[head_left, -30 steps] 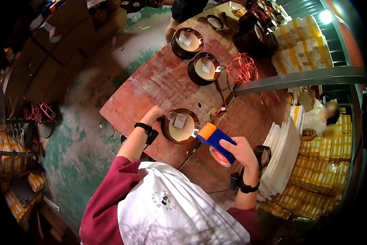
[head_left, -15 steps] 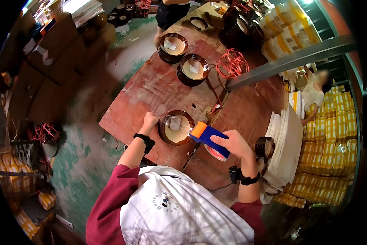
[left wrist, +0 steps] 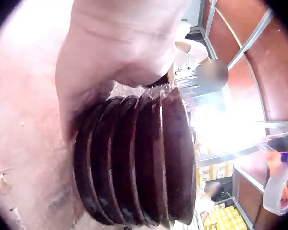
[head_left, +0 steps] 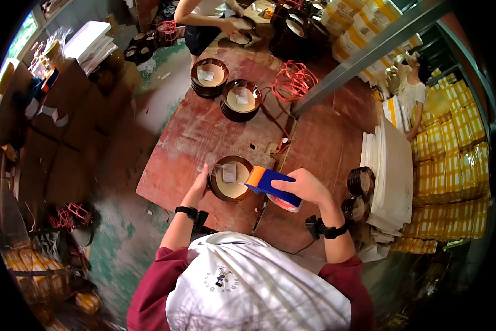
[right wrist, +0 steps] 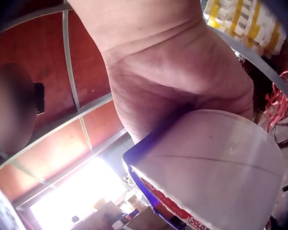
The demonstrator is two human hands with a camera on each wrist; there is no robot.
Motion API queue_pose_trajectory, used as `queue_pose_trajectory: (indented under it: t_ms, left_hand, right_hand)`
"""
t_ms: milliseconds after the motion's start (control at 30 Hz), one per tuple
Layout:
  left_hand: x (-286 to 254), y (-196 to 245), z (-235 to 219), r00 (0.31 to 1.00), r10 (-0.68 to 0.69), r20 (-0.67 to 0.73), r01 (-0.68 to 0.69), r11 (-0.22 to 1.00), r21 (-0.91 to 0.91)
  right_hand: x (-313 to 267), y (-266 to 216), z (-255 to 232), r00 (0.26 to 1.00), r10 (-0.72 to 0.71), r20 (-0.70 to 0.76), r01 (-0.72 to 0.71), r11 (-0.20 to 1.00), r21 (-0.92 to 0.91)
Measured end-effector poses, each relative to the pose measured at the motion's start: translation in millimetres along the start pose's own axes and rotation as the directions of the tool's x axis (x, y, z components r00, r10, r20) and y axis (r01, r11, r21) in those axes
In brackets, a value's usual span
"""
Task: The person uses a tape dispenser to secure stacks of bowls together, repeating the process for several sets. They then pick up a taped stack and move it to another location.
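My left hand grips the left side of a stack of brown bowls on the red table. In the left wrist view the palm lies close against the stacked bowls, the fingertips hidden behind them. A small clear packet sits in the cream-coloured top bowl. My right hand holds a blue tape dispenser, its orange front at the bowl's right rim. In the right wrist view the large tape roll hides the fingers. Clear film shows over the bowl's left rim.
Farther up the red table stand two more bowl stacks, one left, one right, beside tangled red cord. A metal post slants across. White boards lean at right. Another person handles a bowl at the far end.
The head view has shifted. My left hand has slid from the bowls' upper left to their lower left side. The dispenser has come over the right rim. The far person's hands have come into view.
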State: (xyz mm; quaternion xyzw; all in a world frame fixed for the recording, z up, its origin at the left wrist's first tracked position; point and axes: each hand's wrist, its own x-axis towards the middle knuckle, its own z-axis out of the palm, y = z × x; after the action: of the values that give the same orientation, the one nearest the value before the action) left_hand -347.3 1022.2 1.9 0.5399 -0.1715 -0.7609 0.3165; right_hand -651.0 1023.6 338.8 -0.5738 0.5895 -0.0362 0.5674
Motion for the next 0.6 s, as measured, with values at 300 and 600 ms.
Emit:
queue_pose_trajectory:
  t_ms: [300, 600]
  left_hand:
    - [-83.7, 12.8, 39.9, 0.732, 0.657, -0.181, -0.585, 0.742, 0.327]
    - [-137.7, 47.0, 118.2, 0.629, 0.561, 0.538, -0.471, -0.276, 0.838]
  right_hand:
    - [10.2, 44.1, -4.2, 0.997, -0.077, -0.021, 0.077, 0.996, 0.039]
    - [24.2, 112.9, -12.8, 0.994, -0.098, 0.053, 0.099, 0.995, -0.017]
